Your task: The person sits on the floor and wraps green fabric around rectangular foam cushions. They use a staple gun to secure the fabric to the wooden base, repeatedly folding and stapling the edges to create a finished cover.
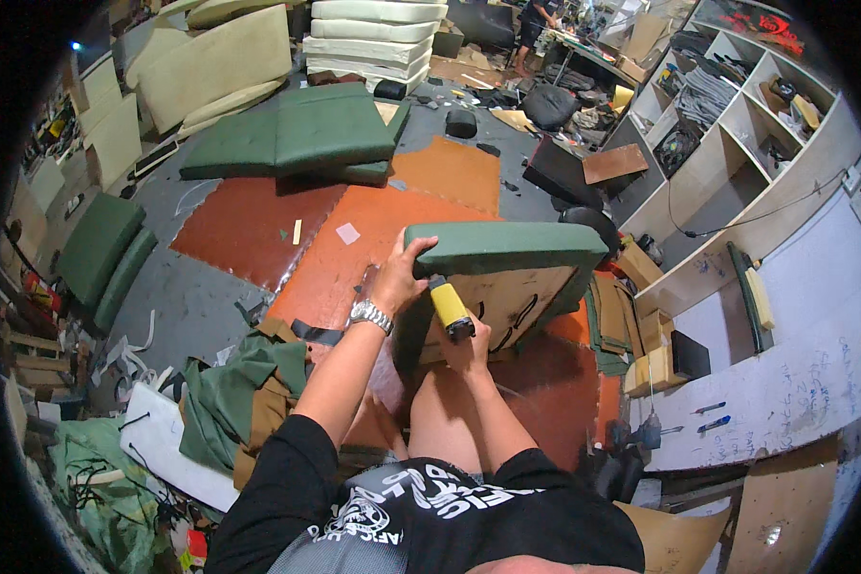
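A green upholstered cushion [502, 239] stands tilted in front of my legs, its bare wooden underside [536, 297] facing me. My left hand [400, 273] is wrapped round the cushion's upper left corner, a metal watch on that wrist. In my right hand [469, 346] is a yellow and black staple gun [451, 306], held with its front against or very near the green covering along the left side of the underside. Dark curved strips or slots show on the wood, partly behind the tool and my hand.
Green cushions [287, 134] lie ahead on leather sheets [239, 225]. Cream foam slabs [364, 48] are stacked behind. Crumpled green fabric [230, 402] is at my left, white shelving [756, 134] at my right. Another person [534, 33] stands by a cluttered bench [574, 43] at the back.
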Demonstrator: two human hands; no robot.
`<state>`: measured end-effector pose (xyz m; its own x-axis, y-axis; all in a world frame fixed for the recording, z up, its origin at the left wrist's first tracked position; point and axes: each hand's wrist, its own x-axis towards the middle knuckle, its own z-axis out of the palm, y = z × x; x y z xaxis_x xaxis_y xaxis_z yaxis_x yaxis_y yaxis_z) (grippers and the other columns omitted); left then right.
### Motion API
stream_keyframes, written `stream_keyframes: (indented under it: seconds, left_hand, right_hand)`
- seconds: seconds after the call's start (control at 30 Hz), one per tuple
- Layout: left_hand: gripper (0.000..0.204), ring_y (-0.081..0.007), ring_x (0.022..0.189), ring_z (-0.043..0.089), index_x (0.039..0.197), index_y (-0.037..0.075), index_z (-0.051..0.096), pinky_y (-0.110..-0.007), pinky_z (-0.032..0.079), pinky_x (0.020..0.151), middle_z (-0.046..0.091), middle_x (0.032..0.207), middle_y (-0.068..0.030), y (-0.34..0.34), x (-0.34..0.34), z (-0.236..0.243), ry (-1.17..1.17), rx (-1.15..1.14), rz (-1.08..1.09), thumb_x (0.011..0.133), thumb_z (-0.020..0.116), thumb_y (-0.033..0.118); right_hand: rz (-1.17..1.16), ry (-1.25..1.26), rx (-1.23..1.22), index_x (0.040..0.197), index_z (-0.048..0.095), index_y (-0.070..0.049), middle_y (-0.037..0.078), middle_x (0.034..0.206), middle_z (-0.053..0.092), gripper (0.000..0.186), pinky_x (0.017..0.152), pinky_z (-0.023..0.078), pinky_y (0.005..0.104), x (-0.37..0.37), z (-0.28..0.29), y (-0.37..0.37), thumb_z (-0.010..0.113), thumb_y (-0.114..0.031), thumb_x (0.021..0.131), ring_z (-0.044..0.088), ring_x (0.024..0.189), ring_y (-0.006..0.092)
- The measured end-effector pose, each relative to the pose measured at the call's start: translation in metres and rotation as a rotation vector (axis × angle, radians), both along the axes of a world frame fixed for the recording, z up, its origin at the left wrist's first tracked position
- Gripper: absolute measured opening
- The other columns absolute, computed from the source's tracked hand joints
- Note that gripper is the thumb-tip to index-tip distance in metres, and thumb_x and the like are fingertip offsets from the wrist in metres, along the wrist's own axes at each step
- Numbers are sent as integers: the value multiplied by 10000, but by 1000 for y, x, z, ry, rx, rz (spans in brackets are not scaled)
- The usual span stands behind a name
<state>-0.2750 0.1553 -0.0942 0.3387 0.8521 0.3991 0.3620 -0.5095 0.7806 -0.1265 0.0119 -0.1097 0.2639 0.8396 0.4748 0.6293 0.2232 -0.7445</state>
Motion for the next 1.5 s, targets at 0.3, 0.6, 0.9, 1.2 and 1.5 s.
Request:
stream_keyframes:
  seconds: [0.3, 0.6, 0.9, 1.2, 1.5]
  left_hand:
    - [771, -460, 1446, 500, 1429, 233, 596, -492, 493, 1156, 243, 1738, -207, -20, -12, 14, 92, 36, -44, 747, 953, 187]
    - [931, -573, 1563, 238, 1497, 99, 551, -733, 233, 1216, 333, 1644, -376, -86, 17, 61, 577, 260, 109, 805, 815, 663]
    - [1069, -649, 1519, 248, 1646, 241, 418, -850, 120, 1168, 306, 1690, -331, -88, 229, 93, 720, 140, -100, 762, 842, 665]
    - [989, -393, 1339, 572, 1557, 131, 518, -615, 370, 1124, 630, 1383, -206, -14, 176, 98, 582, 128, -134, 778, 852, 640]
    - [989, -256, 1476, 475, 1569, 40, 470, -397, 368, 1241, 539, 1563, -135, -18, -111, 120, 71, -183, -200, 710, 954, 113]
  right_hand:
    - [31, 45, -313, 1177, 727, -14, 144, 1069, 790, 438, 877, 580, 394, 78, -38, -35, 864, -266, 846, 760, 1005, 226]
    - [-392, 4, -1091, 1369, 689, -82, 200, 1305, 736, 732, 1019, 553, 450, 231, -206, -292, 875, -468, 775, 703, 1216, 358]
    - [-472, 381, -1293, 1392, 691, 1, 184, 1383, 709, 685, 1055, 540, 416, 263, -214, -371, 851, -429, 883, 688, 1254, 284]
    - [-270, 98, -1077, 1570, 490, 14, 168, 1340, 713, 840, 973, 564, 377, 241, -160, -190, 783, -448, 932, 717, 1099, 264]
    - [-410, 1460, -543, 1551, 517, -189, 117, 1281, 674, 626, 873, 548, 520, 219, -183, -50, 496, -612, 1089, 691, 1060, 298]
